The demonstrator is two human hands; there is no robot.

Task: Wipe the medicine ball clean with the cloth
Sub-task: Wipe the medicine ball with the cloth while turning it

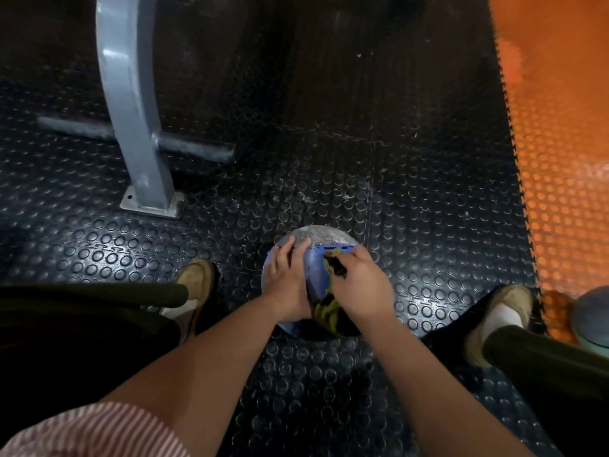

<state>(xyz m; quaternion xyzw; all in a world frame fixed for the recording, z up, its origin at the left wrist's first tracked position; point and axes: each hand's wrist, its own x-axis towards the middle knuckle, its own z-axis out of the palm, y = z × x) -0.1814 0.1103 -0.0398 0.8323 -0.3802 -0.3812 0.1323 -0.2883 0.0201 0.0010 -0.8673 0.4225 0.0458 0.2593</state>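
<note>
1. Right, the count: two hands, one cloth, two balls, two shoes, one metal post.
2. The medicine ball [324, 237] sat on the black studded mat [329, 127], just toward 6 o'clock from the middle of the view, between the person's feet.
3. Its top, at the ball's 12 o'clock, looked grey and dusty-speckled. Below that ran a blue panel with a bright glint on it.
4. The left hand [286, 282] lay on the ball's 9 o'clock side, fingers spread and pressed flat against the surface.
5. The right hand [359, 285] was at the ball's 3 o'clock side, fingers curled and bunching the cloth [329, 311] against the blue panel.
6. The cloth was yellow-green with dark patches, trailing down toward the ball's 6 o'clock.
7. Both hands and the cloth covered much of the ball, so its lower half could barely be seen.
8. The left shoe [194, 285] stood at 9 o'clock of the ball, the right shoe [501, 311] at 3 o'clock, both well apart from it.
9. A grey metal post [131, 110] rose at 10 o'clock, bolted down by a base plate [151, 202].
10. An orange mat [560, 127] filled 2 o'clock, joined to the black one.
11. The second ball [593, 318] sat cut off at the 4 o'clock edge.
</note>
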